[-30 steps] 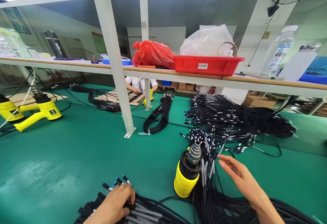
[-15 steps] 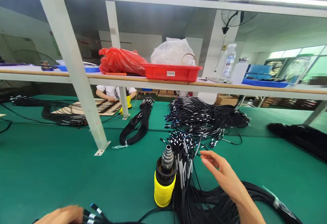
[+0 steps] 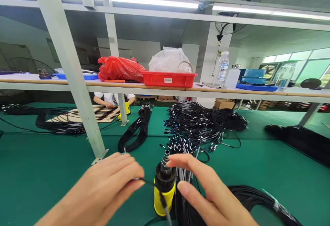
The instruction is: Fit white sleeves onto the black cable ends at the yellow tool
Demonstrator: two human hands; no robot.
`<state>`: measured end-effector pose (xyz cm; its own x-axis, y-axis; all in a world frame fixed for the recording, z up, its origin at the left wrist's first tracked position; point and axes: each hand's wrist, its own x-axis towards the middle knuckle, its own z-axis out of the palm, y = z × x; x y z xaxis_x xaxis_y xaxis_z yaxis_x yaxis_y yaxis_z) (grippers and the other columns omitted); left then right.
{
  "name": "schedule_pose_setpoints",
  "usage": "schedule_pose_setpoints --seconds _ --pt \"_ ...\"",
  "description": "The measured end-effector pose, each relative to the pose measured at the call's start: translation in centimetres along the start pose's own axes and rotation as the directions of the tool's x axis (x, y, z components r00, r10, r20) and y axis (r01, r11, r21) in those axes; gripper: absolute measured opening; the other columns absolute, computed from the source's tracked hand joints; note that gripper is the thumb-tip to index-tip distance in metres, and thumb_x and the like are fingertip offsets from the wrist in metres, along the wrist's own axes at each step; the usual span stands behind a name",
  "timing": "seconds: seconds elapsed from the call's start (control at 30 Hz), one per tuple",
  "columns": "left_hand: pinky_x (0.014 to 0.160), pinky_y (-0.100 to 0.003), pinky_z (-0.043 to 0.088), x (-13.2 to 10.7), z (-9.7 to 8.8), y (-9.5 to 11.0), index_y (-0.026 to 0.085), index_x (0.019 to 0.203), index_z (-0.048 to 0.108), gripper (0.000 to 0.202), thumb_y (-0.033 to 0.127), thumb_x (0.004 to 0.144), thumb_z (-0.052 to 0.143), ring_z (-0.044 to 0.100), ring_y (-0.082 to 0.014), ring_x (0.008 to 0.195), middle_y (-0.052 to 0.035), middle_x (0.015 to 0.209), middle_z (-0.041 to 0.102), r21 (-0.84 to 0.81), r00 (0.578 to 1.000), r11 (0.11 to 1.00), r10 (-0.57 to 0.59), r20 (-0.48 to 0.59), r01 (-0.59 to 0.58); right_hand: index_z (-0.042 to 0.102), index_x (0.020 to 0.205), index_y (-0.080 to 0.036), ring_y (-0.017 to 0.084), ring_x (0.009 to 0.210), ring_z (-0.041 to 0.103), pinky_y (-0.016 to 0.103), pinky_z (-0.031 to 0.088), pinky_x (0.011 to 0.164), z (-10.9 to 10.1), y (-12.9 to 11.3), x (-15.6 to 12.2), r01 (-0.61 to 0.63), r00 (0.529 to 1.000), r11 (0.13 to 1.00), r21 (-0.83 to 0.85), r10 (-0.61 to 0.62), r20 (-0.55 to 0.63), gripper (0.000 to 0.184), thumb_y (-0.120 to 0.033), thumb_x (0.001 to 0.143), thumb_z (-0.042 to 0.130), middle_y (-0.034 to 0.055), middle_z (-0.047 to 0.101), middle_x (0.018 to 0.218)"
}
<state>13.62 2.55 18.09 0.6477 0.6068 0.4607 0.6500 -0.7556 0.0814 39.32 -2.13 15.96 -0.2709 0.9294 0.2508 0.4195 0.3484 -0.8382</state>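
My left hand (image 3: 103, 190) is raised in front of me and pinches a thin black cable (image 3: 157, 190) between its fingertips. The cable runs right and down past a yellow and black heat gun (image 3: 164, 188) that stands upright on the green table (image 3: 38, 171). My right hand (image 3: 206, 191) hovers just right of the gun's metal nozzle, fingers spread, thumb near the gun body, holding nothing. Behind the gun lies a bundle of black cables with grey and blue-tipped ends (image 3: 185, 147).
A large heap of black cables (image 3: 203, 121) and a looped cable coil (image 3: 135, 130) lie further back. A slanted white post (image 3: 72, 78) stands at left. The shelf holds a red tray (image 3: 168, 79), bags and bottles. A person's arms (image 3: 108, 100) work at the far side.
My left hand has risen from the cable bundle at the bottom edge, now pinching one cable. My right hand has moved left, close to the heat gun's nozzle. The view has tilted up slightly.
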Motion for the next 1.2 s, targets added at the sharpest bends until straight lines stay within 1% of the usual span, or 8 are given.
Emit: schedule_pose_setpoints --seconds 0.1,0.2,0.33,0.43,0.63,0.83,1.0,1.2 --pt "0.082 -0.023 0.049 2.8 0.7 2.1 0.028 0.087 0.059 0.015 0.029 0.095 0.046 0.06 -0.0134 0.08 0.0058 0.086 0.064 -0.042 1.0 0.999 0.021 0.023 -0.02 0.048 0.114 -0.029 0.016 0.1 0.055 0.03 0.045 0.088 0.5 -0.7 1.0 0.001 0.993 0.999 -0.047 0.004 0.118 0.021 -0.037 0.097 0.038 0.0009 0.06 0.107" --pt "0.084 -0.025 0.048 3.3 1.5 2.6 0.027 0.09 0.055 0.013 0.03 0.096 0.044 0.06 -0.0129 0.078 0.0056 0.086 0.062 -0.083 1.0 0.996 -0.03 0.005 0.03 0.048 0.093 -0.024 0.013 0.08 0.052 0.027 0.043 0.075 0.3 -0.4 2.0 -0.019 0.995 0.998 -0.055 0.024 0.092 0.02 -0.037 0.099 0.034 -0.0014 0.056 0.086" --pt "0.086 -0.025 0.046 2.3 2.1 1.6 0.031 0.101 0.055 0.016 0.032 0.097 0.04 0.061 -0.0138 0.085 0.0054 0.094 0.064 -0.113 0.997 0.991 -0.071 -0.027 0.067 0.046 0.084 -0.022 0.011 0.077 0.046 0.024 0.037 0.069 -0.3 0.3 2.9 -0.022 1.0 0.999 -0.039 0.023 0.001 0.022 -0.036 0.099 0.037 -0.0034 0.051 0.081" --pt "0.082 -0.025 0.046 1.9 2.4 0.7 0.031 0.1 0.056 0.017 0.035 0.097 0.04 0.061 -0.0149 0.086 0.0051 0.096 0.065 -0.138 0.993 0.983 -0.12 0.006 0.12 0.044 0.079 -0.021 0.011 0.07 0.041 0.024 0.034 0.063 -0.5 0.6 3.5 -0.013 1.0 1.0 -0.023 0.013 -0.01 0.023 -0.034 0.097 0.041 -0.0046 0.046 0.075" --pt "0.062 -0.026 0.04 2.7 3.4 -0.2 0.025 0.08 0.054 0.029 0.048 0.094 0.042 0.055 -0.0167 0.07 0.003 0.077 0.061 -0.14 0.957 0.95 -0.26 0.132 0.278 0.043 0.075 -0.02 0.011 0.063 0.035 0.023 0.028 0.055 -0.5 1.1 4.8 -0.001 0.999 1.0 -0.027 0.0 -0.046 0.02 -0.029 0.092 0.047 -0.0046 0.041 0.07" --pt "0.057 -0.025 0.032 3.8 3.9 0.1 0.022 0.068 0.042 0.04 0.054 0.092 0.039 0.044 -0.0146 0.063 0.0042 0.067 0.051 -0.252 0.917 0.884 -0.357 0.177 0.393 0.039 0.072 -0.021 0.01 0.058 0.027 0.022 0.023 0.052 -0.5 1.9 5.5 -0.056 0.995 0.994 -0.089 0.049 -0.085 0.022 -0.028 0.087 0.052 -0.0072 0.031 0.06" --pt "0.055 -0.026 0.028 4.1 4.3 0.0 0.022 0.068 0.038 0.043 0.051 0.096 0.027 0.037 -0.0141 0.061 0.0045 0.065 0.043 -0.386 0.902 0.816 -0.374 0.215 0.43 0.035 0.069 -0.02 0.009 0.055 0.025 0.022 0.021 0.05 -0.3 2.3 6.2 -0.057 0.994 0.996 -0.067 0.05 -0.1 0.026 -0.03 0.087 0.052 -0.0078 0.028 0.06" --pt "0.055 -0.026 0.026 4.4 4.7 -0.6 0.021 0.067 0.041 0.043 0.052 0.095 0.031 0.032 -0.0134 0.061 0.0054 0.064 0.038 -0.444 0.898 0.781 -0.395 0.193 0.439 0.036 0.07 -0.02 0.007 0.053 0.025 0.021 0.019 0.047 0.0 2.7 6.6 -0.06 0.992 0.998 -0.009 0.058 -0.11 0.025 -0.029 0.086 0.052 -0.0076 0.029 0.061"
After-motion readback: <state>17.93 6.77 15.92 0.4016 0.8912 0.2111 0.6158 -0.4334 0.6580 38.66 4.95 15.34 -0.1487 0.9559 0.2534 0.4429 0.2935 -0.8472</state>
